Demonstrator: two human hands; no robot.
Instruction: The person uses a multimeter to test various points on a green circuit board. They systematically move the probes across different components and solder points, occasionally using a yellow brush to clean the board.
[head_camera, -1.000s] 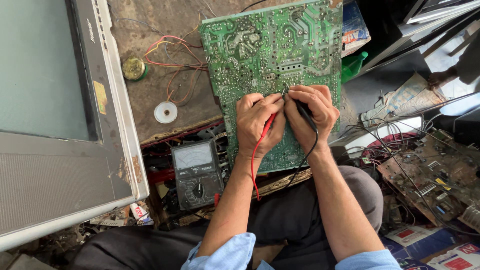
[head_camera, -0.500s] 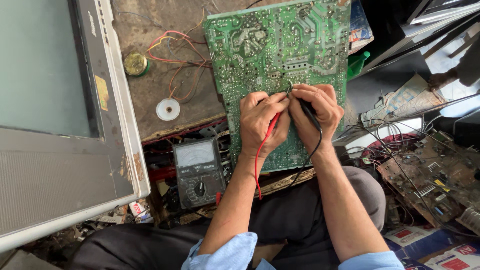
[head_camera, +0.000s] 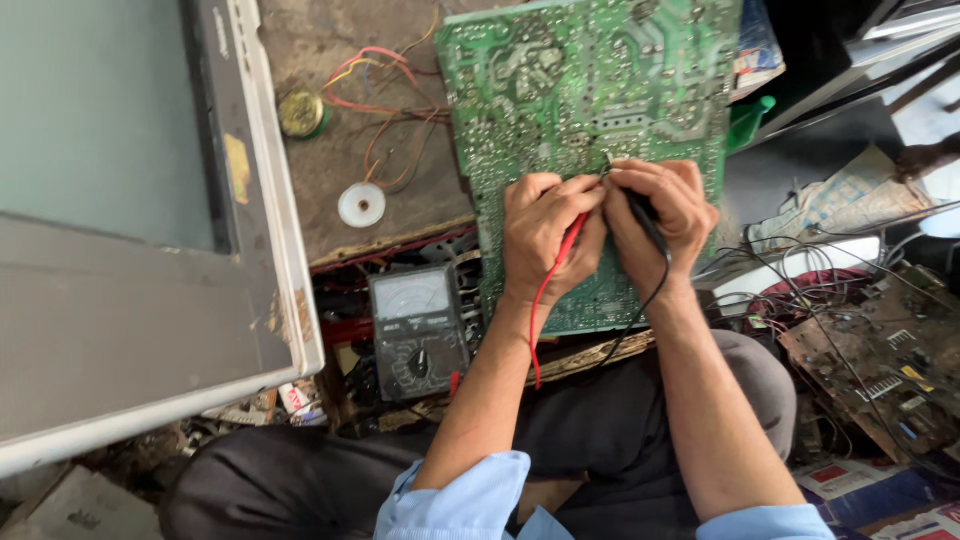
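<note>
A large green circuit board (head_camera: 560, 90) lies solder side up on a worn brown table (head_camera: 320, 170). My left hand (head_camera: 540, 235) holds a red test probe (head_camera: 572, 240) with its tip against the board. My right hand (head_camera: 665, 215) holds a black test probe (head_camera: 642, 215), its tip touching the board beside the red one. Red and black leads run down from the probes over my lap. An analogue multimeter (head_camera: 418, 330) with a dial sits just left of my left forearm, below the table edge.
A grey television set (head_camera: 140, 250) fills the left. A round brass part (head_camera: 301, 112), a white solder reel (head_camera: 361, 204) and loose coloured wires (head_camera: 385, 100) lie on the table. Another brown circuit board (head_camera: 880, 370), tangled cables and boxes crowd the right.
Both hands stay on the board with the probes held together. Only the view has shifted slightly, so the board and hands sit a little further right in the picture.
</note>
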